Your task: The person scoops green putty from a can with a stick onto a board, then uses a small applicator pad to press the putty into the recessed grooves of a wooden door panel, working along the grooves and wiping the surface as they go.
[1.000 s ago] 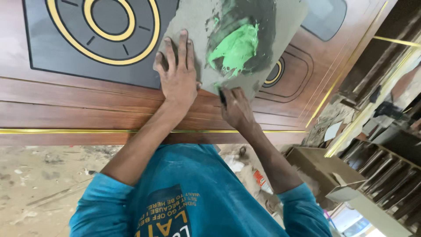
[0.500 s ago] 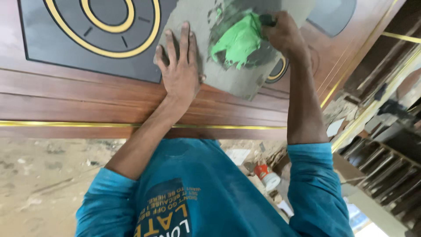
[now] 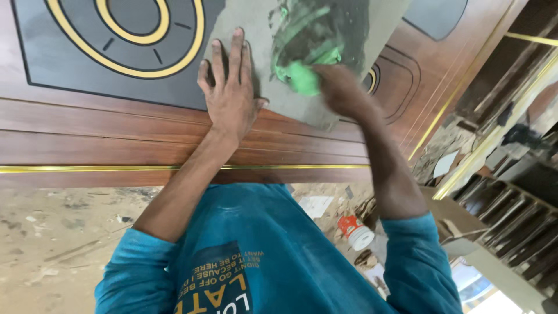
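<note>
On the floor below the door edge, right of the person's body, lies a small round container, orange-red with a white end, on its side. It is perhaps a tub or a can; the view is too blurred to tell. Near it, a little to the left, a pale flat sheet of paper lies on the sandy ground. No signs or screens are in view.

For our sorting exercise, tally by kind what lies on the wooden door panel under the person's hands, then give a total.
Hands: 2, the left hand flat and the right hand blurred
Grey board: 1
Lump of green paste: 1
Total: 4, all on the door panel
</note>
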